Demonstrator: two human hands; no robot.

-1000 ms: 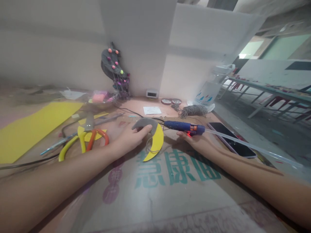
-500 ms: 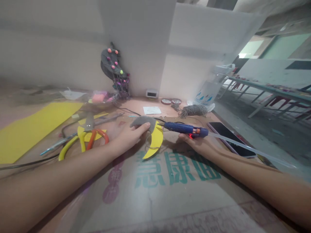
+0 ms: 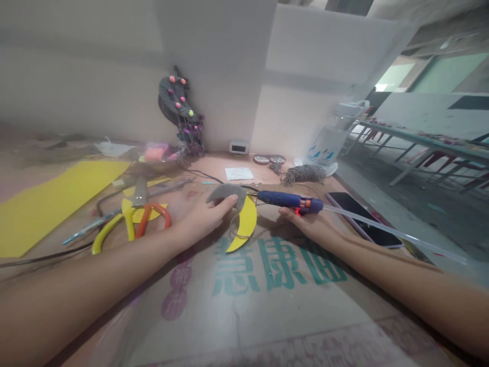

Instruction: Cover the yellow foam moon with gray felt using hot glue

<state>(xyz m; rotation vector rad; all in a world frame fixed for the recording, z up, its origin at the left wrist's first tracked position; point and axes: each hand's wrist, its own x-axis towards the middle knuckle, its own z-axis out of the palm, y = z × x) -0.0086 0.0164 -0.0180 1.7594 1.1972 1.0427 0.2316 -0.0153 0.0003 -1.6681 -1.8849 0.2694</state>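
My left hand pinches a crescent-shaped cutout, its thumb on top. The upper part of the crescent is covered in grey yarn, while the lower part shows bare yellow. A loose strand of yarn loops near its lower end. In my right hand is a blue hot glue gun with a red light glowing. Its metal tip lies at the crescent's upper edge, where grey meets yellow; whether they touch I cannot tell. A long clear glue stick sticks out of the gun's back.
Pliers with yellow and orange handles, a pen and a yellow sheet lie at left. Behind stand a decorated grey crescent and a small clock. Right are grey yarn, a phone and a plastic bottle.
The glue gun has shifted slightly left and its tip sits a little higher along the crescent. My left hand and the crescent have moved very slightly.
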